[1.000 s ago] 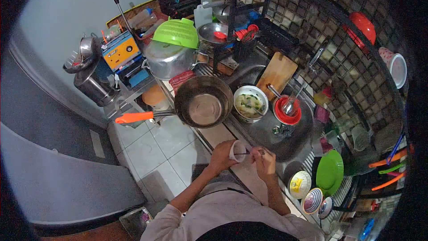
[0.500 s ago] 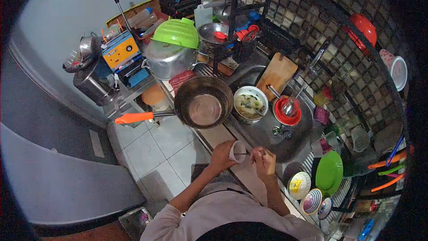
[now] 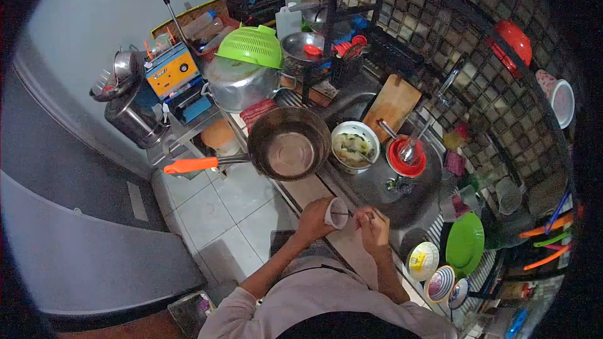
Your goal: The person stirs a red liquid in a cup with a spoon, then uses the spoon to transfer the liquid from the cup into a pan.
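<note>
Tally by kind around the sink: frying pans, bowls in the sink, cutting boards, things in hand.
Frying pan: 1
Bowls in the sink: 2, white bowl, red bowl
Cutting board: 1
Held things: 2, white cup in left hand, thin utensil in right hand
Total: 6

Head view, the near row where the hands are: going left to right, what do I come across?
left hand → white cup → thin utensil → right hand → white bowl with something yellow inside → green plate
</note>
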A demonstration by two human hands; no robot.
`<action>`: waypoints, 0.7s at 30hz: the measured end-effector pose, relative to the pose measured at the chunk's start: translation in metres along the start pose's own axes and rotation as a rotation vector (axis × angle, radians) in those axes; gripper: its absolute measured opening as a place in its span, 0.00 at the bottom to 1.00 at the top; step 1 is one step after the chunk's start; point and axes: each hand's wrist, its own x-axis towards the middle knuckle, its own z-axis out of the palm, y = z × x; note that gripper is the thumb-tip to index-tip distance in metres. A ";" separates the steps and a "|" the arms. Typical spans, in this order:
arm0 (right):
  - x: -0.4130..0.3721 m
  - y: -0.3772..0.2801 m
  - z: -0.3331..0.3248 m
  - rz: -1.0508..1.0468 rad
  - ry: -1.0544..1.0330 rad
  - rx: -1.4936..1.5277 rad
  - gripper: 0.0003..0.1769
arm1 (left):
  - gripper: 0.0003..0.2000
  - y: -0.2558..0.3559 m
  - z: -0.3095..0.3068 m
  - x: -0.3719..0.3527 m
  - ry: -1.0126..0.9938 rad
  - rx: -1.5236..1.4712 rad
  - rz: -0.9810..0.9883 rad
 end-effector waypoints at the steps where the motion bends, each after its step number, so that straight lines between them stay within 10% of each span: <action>1: 0.002 -0.003 0.000 -0.057 0.016 -0.025 0.09 | 0.34 0.002 -0.003 0.001 -0.002 0.000 0.001; 21: 0.002 -0.006 0.003 -0.184 0.083 -0.119 0.13 | 0.36 0.002 -0.006 -0.002 0.025 0.015 0.118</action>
